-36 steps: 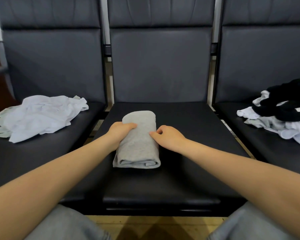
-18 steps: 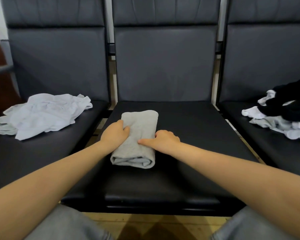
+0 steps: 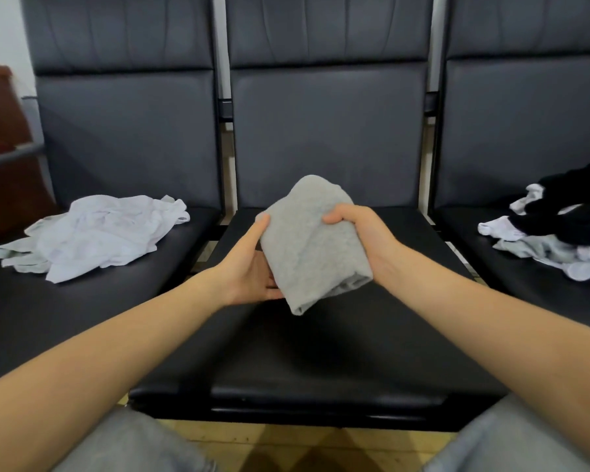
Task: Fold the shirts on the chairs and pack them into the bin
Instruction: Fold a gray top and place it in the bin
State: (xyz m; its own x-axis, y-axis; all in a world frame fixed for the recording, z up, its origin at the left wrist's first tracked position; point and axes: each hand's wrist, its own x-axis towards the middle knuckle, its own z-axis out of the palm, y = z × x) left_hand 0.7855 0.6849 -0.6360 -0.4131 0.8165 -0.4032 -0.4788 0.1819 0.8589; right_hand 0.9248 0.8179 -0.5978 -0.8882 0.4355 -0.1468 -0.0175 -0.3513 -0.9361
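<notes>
We count three black padded chairs in a row: the left chair (image 3: 123,137) bears on its seat a crumpled heap of pale white shirts (image 3: 96,235); the middle chair (image 3: 327,352) stands before us with its dark seat showing; the right chair (image 3: 525,124) carries a pile of white and grey shirts (image 3: 556,255) with a black garment (image 3: 573,212) on top

A dark reddish-brown wooden cabinet (image 3: 0,137) stands at the far left edge, beside the left seat. A grey metal bar (image 3: 12,157) runs across its front. A strip of white wall (image 3: 0,39) shows above the cabinet. A yellowish wooden floor (image 3: 286,447) is visible at the bottom, below the front seat edge. 2 knees in light grey trousers (image 3: 130,444) occupy the lower corners.
</notes>
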